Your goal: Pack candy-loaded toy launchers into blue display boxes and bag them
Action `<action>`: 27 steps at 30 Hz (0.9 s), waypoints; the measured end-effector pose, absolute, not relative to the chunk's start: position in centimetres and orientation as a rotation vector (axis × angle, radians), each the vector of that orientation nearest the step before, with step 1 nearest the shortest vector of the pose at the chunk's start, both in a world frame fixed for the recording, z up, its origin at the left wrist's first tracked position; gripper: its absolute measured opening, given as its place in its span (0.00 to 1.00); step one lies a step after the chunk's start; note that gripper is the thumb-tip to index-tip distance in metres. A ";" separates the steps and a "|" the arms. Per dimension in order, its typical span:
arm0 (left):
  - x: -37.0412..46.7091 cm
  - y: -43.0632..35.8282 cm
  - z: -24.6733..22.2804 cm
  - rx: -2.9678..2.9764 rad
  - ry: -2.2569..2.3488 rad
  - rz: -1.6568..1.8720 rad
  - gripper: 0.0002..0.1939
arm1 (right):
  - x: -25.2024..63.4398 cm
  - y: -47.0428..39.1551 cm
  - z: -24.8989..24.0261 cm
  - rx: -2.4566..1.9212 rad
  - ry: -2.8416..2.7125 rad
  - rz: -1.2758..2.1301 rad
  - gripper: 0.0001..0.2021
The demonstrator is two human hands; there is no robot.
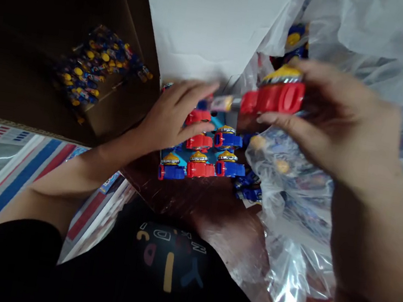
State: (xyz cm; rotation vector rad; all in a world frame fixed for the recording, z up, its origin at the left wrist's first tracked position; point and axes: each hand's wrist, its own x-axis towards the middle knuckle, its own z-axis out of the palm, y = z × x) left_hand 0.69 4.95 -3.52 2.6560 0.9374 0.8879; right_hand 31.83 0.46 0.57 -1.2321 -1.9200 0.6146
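Observation:
My right hand (343,116) grips a red toy (272,98) with a yellow and silver top, raised above the right side of the display. My left hand (172,116) is over the left part of the rows, fingers bent toward a small tube (220,103) with a yellow end; whether the fingers hold it is blurred. The tube is in line with the red toy's left end. Beneath, red toys (201,166) and blue toys (230,166) with yellow tops stand in rows on a light blue tray (218,119).
At the left, an open cardboard box (113,107) holds a pile of small blue and yellow items (89,66). Clear plastic bags (303,201) with more toys fill the right. A white panel (213,21) rises behind the tray. A striped carton (23,180) lies lower left.

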 end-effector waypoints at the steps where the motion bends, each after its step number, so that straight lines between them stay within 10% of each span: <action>1: 1.2 6.4 -3.9 2.642 0.991 0.833 0.29 | 32.3 1.8 0.4 -1.324 -2.006 0.437 0.33; 27: 2.7 9.8 -5.5 2.560 1.212 0.572 0.22 | 29.7 6.1 -4.1 -1.484 -2.475 0.027 0.29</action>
